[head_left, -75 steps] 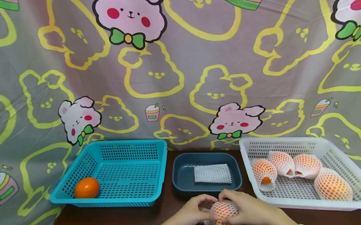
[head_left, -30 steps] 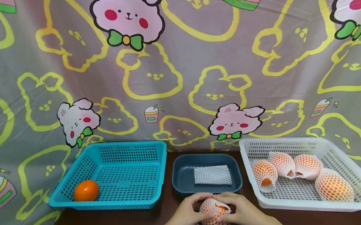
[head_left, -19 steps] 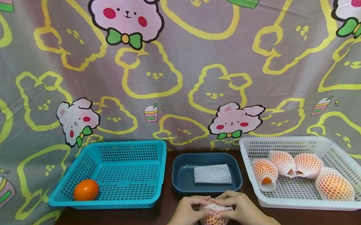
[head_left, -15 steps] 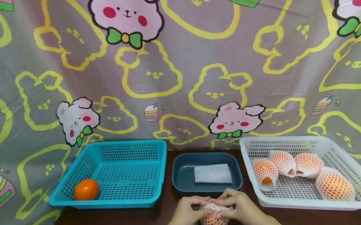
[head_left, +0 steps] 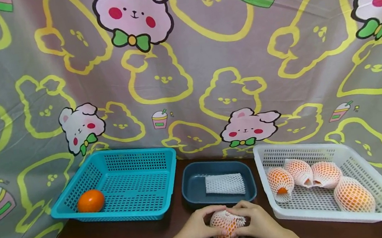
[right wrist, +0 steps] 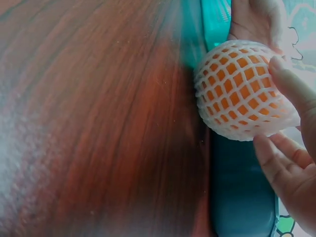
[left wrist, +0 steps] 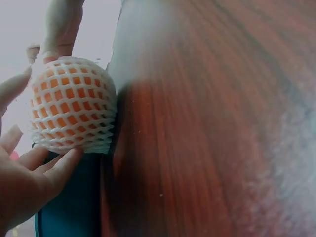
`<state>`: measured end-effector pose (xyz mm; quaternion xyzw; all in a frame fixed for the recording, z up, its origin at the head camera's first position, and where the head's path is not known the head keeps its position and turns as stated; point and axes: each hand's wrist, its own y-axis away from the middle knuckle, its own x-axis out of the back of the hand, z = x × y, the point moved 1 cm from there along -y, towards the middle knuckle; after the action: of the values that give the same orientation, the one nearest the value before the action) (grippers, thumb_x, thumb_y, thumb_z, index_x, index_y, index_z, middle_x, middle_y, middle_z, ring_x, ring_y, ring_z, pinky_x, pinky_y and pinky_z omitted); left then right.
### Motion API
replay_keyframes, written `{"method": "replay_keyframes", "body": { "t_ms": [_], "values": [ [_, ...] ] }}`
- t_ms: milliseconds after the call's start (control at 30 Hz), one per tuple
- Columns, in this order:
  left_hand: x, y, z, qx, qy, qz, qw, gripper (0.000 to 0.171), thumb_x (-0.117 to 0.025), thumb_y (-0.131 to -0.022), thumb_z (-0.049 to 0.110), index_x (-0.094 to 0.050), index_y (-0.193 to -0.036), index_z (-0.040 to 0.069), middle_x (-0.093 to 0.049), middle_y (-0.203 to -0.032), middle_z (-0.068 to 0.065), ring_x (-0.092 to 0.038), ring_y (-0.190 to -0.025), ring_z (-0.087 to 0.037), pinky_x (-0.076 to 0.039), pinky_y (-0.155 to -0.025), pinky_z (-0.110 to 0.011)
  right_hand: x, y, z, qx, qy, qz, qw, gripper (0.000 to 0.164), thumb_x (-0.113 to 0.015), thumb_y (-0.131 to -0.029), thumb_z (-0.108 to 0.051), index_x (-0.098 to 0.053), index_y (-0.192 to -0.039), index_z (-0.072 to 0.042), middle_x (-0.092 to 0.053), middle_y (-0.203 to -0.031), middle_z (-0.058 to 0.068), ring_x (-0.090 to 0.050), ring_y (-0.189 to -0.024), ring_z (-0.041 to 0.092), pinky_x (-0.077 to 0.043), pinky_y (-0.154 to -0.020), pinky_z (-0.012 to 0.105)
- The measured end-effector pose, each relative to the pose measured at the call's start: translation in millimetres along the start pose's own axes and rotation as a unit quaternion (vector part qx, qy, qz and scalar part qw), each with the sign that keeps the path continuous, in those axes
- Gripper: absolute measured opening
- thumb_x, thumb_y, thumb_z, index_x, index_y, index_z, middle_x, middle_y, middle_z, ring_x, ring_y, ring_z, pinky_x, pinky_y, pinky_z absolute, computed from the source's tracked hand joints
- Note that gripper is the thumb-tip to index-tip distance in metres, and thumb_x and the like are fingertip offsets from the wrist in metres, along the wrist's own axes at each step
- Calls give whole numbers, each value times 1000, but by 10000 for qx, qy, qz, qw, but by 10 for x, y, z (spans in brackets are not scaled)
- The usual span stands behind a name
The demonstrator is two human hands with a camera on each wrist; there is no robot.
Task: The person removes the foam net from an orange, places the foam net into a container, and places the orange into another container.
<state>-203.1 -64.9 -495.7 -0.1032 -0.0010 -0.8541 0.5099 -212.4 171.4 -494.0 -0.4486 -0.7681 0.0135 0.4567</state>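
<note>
Between both hands, at the table's front, is an orange (head_left: pixel 225 231) in a white foam net sleeve. My left hand (head_left: pixel 197 228) holds its left side, thumb in front and fingers behind. On the other side my right hand (head_left: pixel 259 224) grips it near the sleeve's gathered open end, which faces right. In the left wrist view the netted orange (left wrist: pixel 74 106) has left-hand fingers (left wrist: pixel 66 165) at its lower edge. The right wrist view shows the orange (right wrist: pixel 237 91) with the right thumb (right wrist: pixel 291 86) pressed on the net.
A teal basket (head_left: pixel 138 213) on the left holds one bare orange (head_left: pixel 91 201). Just behind the hands, a dark blue tray (head_left: pixel 193 203) contains flat white foam net (head_left: pixel 225 184). Several netted oranges (head_left: pixel 354 195) lie in a white basket (head_left: pixel 333 216) on the right. A patterned curtain (head_left: pixel 185 72) hangs behind.
The orange has shifted slightly left and been turned between the hands. Its sleeve's open end, which showed bare peel and then pointed up, now faces right. Baskets and tray stay put.
</note>
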Motion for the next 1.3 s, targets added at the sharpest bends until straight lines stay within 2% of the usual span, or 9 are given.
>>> {"method": "replay_keyframes", "body": {
  "t_ms": [67,300,467,600,733,867,967,1167,1300],
  "values": [
    [0,10,6,-82,-76,8,9999,48,-83,-86,10,-69,-131,6,-68,-129,-6,-63,-113,-9,-51,-91,-24,-9,8,1,111,-148,127,9997,53,-89,-77,-29,-75,-121,-2,-67,-104,-4,-61,-93,5,-54,-69,24],
    [0,21,-22,-591,-659,461,9950,39,-87,-82,12,-76,-117,-1,-71,-122,-16,-64,-115,-16,-51,-90,-23,-40,14,-7,829,-247,856,9926,34,-91,-72,-9,-80,-102,2,-72,-92,2,-69,-84,11,-54,-70,18],
    [-12,8,-38,-508,-796,649,9934,32,-90,-79,15,-80,-107,2,-74,-117,-10,-65,-111,-13,-51,-90,-22,-32,3,-39,1121,-357,1189,9859,21,-89,-69,4,-81,-88,1,-69,-81,0,-64,-71,8,-50,-62,14],
    [-20,6,-18,-468,-764,734,9933,24,-90,-78,12,-82,-98,3,-75,-112,-8,-67,-107,-12,-51,-89,-22,-27,-4,-76,1161,-353,1174,9856,20,-88,-70,7,-81,-86,-1,-66,-78,-1,-58,-69,2,-48,-58,13],
    [-11,5,5,-436,-683,822,9933,18,-90,-77,9,-82,-92,2,-76,-105,-7,-68,-103,-12,-53,-84,-21,-22,-16,-108,1085,-255,1107,9876,24,-88,-72,5,-81,-91,-6,-66,-84,-3,-60,-72,3,-49,-60,13],
    [-2,8,-1,-357,-533,812,9946,16,-89,-78,10,-82,-90,2,-75,-100,0,-69,-100,-10,-54,-81,-21,1,-18,-134,921,-20,824,9923,33,-90,-75,-8,-78,-106,-8,-67,-95,-4,-63,-82,5,-50,-67,14],
    [-6,23,1,-402,-472,811,9948,15,-89,-78,9,-82,-89,2,-75,-97,2,-68,-97,-8,-55,-78,-21,6,-17,-123,829,52,587,9948,39,-91,-76,-15,-78,-111,-5,-67,-99,-4,-62,-87,5,-51,-69,15],
    [-15,39,21,-371,-509,830,9946,14,-89,-77,10,-82,-87,3,-74,-93,6,-66,-90,-5,-55,-74,-21,10,-15,-142,1080,-331,747,9908,21,-88,-74,1,-80,-93,0,-67,-85,-1,-61,-76,3,-49,-60,13],
    [-15,34,18,-314,-522,827,9947,15,-89,-77,10,-82,-88,3,-73,-91,8,-66,-88,-5,-55,-73,-21,15,-22,-155,1085,-402,803,9900,18,-86,-76,4,-81,-92,-2,-67,-82,-2,-60,-73,2,-49,-59,13]
  ]
}}
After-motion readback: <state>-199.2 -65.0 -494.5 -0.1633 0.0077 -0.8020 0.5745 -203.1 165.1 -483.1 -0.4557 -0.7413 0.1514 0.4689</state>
